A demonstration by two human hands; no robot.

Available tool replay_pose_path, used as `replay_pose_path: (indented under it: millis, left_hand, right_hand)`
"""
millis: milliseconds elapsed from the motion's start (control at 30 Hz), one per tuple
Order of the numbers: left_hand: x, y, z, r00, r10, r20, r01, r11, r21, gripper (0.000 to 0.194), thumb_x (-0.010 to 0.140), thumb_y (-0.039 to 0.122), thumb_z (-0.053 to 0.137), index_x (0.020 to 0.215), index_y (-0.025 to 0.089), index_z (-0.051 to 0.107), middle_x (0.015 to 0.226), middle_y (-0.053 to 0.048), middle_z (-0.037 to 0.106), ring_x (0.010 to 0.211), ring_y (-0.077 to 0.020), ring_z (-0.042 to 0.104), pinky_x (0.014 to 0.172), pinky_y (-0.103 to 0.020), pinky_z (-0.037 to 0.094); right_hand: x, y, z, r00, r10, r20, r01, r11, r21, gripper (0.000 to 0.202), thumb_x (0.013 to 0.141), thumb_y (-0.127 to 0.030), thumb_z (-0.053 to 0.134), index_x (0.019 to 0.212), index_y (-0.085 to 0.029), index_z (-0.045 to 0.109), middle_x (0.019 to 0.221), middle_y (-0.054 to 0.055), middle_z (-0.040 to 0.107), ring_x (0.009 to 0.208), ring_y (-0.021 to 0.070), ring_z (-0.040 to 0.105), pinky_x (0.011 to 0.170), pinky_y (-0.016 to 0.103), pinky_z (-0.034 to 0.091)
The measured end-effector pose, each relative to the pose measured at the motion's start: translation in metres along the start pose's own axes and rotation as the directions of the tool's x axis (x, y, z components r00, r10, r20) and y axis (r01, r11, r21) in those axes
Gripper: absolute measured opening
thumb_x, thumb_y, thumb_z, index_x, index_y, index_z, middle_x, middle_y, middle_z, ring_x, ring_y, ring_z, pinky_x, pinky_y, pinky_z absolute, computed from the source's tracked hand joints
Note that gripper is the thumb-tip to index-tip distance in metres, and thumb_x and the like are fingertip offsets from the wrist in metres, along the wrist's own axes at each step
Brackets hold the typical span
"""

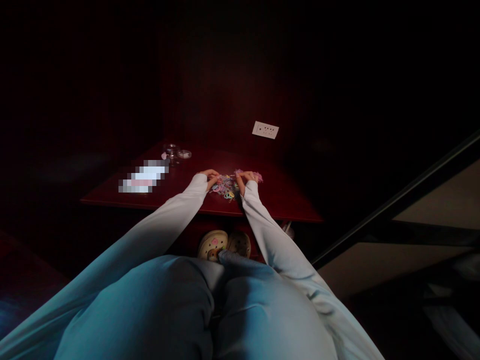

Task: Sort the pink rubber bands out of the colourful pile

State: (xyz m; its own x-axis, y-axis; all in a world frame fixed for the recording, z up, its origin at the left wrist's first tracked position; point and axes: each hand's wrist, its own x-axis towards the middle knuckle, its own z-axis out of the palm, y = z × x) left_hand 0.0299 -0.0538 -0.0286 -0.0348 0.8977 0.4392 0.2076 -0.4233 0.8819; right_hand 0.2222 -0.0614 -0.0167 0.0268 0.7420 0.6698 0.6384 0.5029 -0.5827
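Observation:
A small heap of pastel loops and bits (226, 189), pink, yellow, blue and lilac, lies on the dark red tabletop (180, 195) between my hands; it looks like hair ties, but the pieces are too small to be sure. My left hand (211, 176) is at the heap's left edge, its fingers drawn together. Above the right side bends my right hand (245, 179), thumb and fingers in a pinch. Whatever either hand holds is too small to make out. A pink-purple bundle (258, 176) shows just behind my right fingers.
Left on the table are a bright pixelated rectangle (144, 177), a clear jar (171, 152) and a round clear lid (184, 154). A white wall socket (265, 130) is behind. Below the table edge sit cream clogs (213, 244). A dark slanted frame (375, 215) runs along the right.

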Motion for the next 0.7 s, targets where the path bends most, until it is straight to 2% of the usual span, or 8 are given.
replay_pose_path:
  millis: [167,233,333,400,467,700]
  left_hand:
    - [0.002,-0.003,0.001,1.000,-0.009,-0.012,0.008,0.997,-0.072,0.028,0.074,0.045,0.077,0.075,0.019,0.067,0.064,-0.004,0.074,0.067,-0.0217,0.072,0.061,-0.027,0.054]
    - [0.002,-0.004,0.001,1.000,-0.025,-0.007,0.024,0.997,-0.071,0.027,0.073,0.043,0.078,0.075,0.019,0.067,0.065,-0.005,0.074,0.067,-0.0217,0.072,0.061,-0.027,0.053]
    - [0.003,-0.006,0.002,0.999,-0.039,-0.009,0.039,0.997,-0.064,0.021,0.074,0.037,0.075,0.076,0.018,0.068,0.066,-0.005,0.074,0.067,-0.0220,0.072,0.062,-0.028,0.054]
    - [0.003,-0.007,0.003,0.999,-0.036,-0.011,0.035,0.998,-0.056,0.017,0.075,0.033,0.073,0.076,0.017,0.069,0.067,-0.006,0.075,0.068,-0.0219,0.072,0.062,-0.028,0.054]
    - [0.004,-0.009,0.003,1.000,-0.022,-0.011,0.022,0.999,-0.039,0.016,0.076,0.033,0.072,0.077,0.017,0.069,0.067,-0.006,0.075,0.068,-0.0214,0.072,0.063,-0.027,0.053]
    - [0.002,-0.007,0.003,0.998,0.031,0.047,-0.030,0.999,-0.023,0.026,0.075,0.043,0.075,0.075,0.018,0.067,0.062,-0.004,0.071,0.062,-0.0188,0.069,0.059,-0.025,0.051]
  right_hand:
    - [0.013,0.018,-0.011,0.986,0.135,-0.101,-0.139,0.990,-0.039,0.034,0.095,-0.047,0.057,0.085,-0.021,0.077,0.097,0.006,0.070,0.098,0.0229,0.052,0.096,0.037,0.036]
    - [0.017,0.026,-0.025,0.956,0.245,-0.165,-0.258,0.964,-0.068,0.035,0.094,-0.048,0.056,0.089,-0.021,0.078,0.102,0.007,0.070,0.102,0.0247,0.049,0.094,0.036,0.036]
    - [0.023,0.037,-0.045,0.874,0.426,-0.235,-0.458,0.883,-0.100,0.036,0.092,-0.050,0.057,0.097,-0.022,0.080,0.109,0.008,0.069,0.105,0.0263,0.046,0.092,0.037,0.033]
    - [0.025,0.043,-0.055,0.837,0.486,-0.250,-0.525,0.843,-0.121,0.037,0.090,-0.051,0.058,0.099,-0.023,0.080,0.112,0.008,0.067,0.107,0.0270,0.044,0.093,0.037,0.031]
    - [0.026,0.049,-0.060,0.834,0.497,-0.241,-0.538,0.829,-0.154,0.037,0.089,-0.051,0.059,0.101,-0.024,0.080,0.114,0.008,0.066,0.109,0.0277,0.042,0.096,0.039,0.030]
    - [0.034,0.066,-0.061,0.884,0.443,-0.149,-0.467,0.847,-0.255,0.032,0.089,-0.046,0.062,0.098,-0.021,0.080,0.113,0.010,0.063,0.113,0.0297,0.040,0.102,0.044,0.028]
